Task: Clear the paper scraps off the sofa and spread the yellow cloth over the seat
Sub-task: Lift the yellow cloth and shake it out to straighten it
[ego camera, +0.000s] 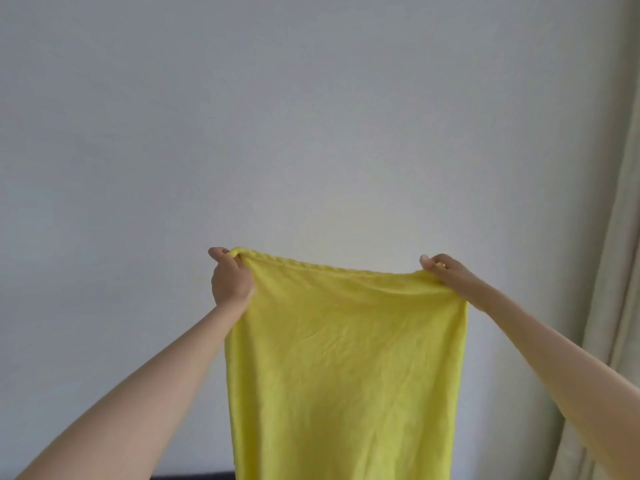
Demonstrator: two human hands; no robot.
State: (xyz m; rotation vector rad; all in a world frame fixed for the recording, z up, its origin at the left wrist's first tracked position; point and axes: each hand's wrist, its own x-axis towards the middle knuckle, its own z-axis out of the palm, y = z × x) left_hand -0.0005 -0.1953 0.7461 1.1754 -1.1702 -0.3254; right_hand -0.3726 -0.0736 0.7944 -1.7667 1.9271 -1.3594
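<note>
The yellow cloth (343,368) hangs flat in front of me, held up by its top edge against a pale wall. My left hand (230,278) is shut on the top left corner. My right hand (445,273) pinches the top right corner. Both arms reach out straight. The cloth falls past the bottom of the frame. A thin dark strip (194,475) at the bottom left edge may be the sofa back; the seat and any paper scraps are out of view.
A plain light grey wall (277,116) fills most of the view. A pale curtain (620,271) hangs down the right side.
</note>
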